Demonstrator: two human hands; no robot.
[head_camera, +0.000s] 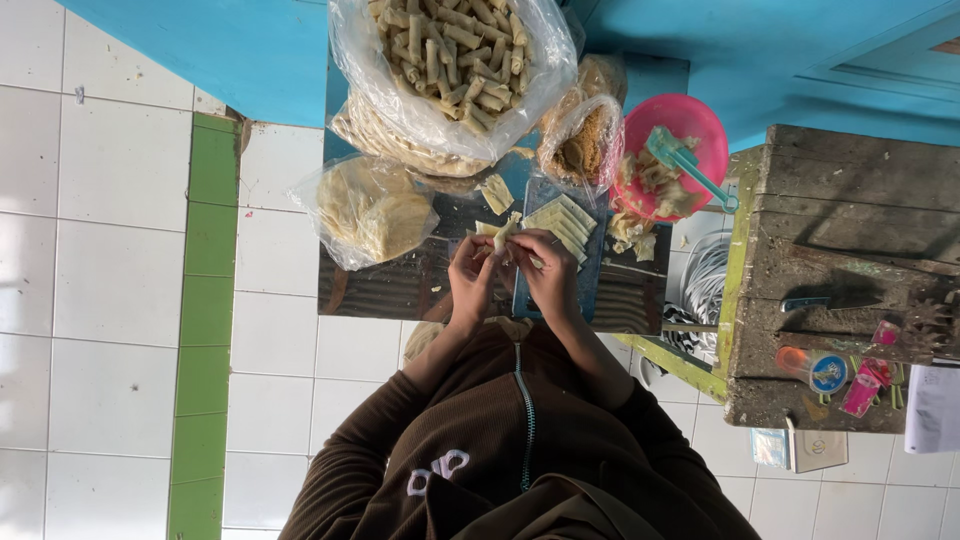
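Two hands, the left hand (470, 272) and the right hand (547, 268), share one pale wrapper roll (503, 233). Three clear plastic bags: one of finished rolls (455, 50), one of round wrappers (370, 210), one of brown filling (578, 145). One pink bowl (700, 125), one blue cutting board (590, 265), one wooden crate (850, 250).

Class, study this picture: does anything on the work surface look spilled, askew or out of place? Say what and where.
Small pale scraps lie scattered on the dark tray beside the left hand, looking like spilled bits of wrapper. Otherwise nothing stands out: both hands, the right hand included, pinch one roll.
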